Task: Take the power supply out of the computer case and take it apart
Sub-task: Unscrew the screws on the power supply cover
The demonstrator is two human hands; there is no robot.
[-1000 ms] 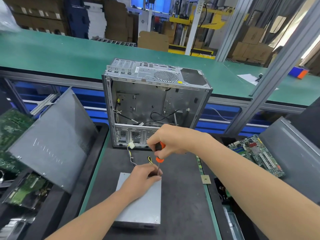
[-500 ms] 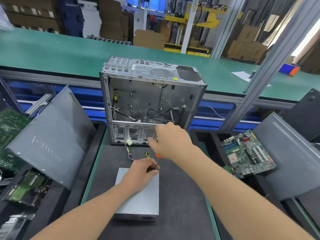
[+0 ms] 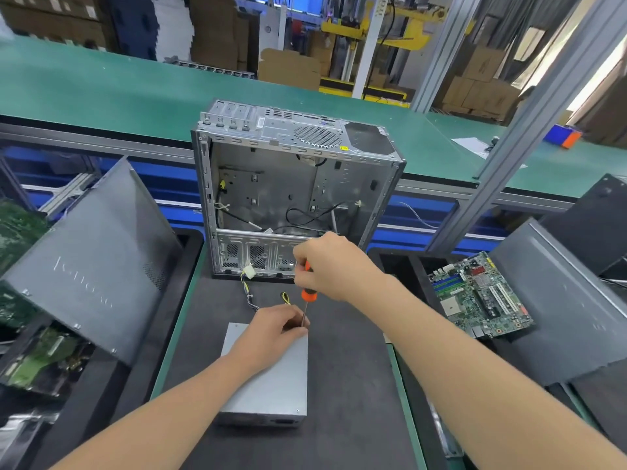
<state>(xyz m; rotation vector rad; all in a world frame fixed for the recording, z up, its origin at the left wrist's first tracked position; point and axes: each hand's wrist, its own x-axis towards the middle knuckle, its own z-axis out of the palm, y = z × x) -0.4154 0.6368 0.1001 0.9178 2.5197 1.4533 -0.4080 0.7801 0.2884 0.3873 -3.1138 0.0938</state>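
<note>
The grey metal power supply (image 3: 271, 385) lies flat on the dark mat, its wire bundle with a white plug (image 3: 250, 271) trailing toward the case. The open, stripped computer case (image 3: 288, 184) stands upright just behind it. My right hand (image 3: 332, 262) grips the orange-handled screwdriver (image 3: 308, 293), held upright with its tip down at the power supply's far right corner. My left hand (image 3: 274, 329) rests on that far end, fingers curled around the screwdriver shaft near the tip.
A grey case side panel (image 3: 91, 256) leans in the left bin over green circuit boards (image 3: 17, 232). A motherboard (image 3: 481, 296) and more grey panels (image 3: 559, 300) lie in the right bin. A green conveyor belt (image 3: 101, 89) runs behind the case.
My right hand has risen slightly on the screwdriver handle above the same corner. The left hand and power supply stay put; the view has shifted a little.
</note>
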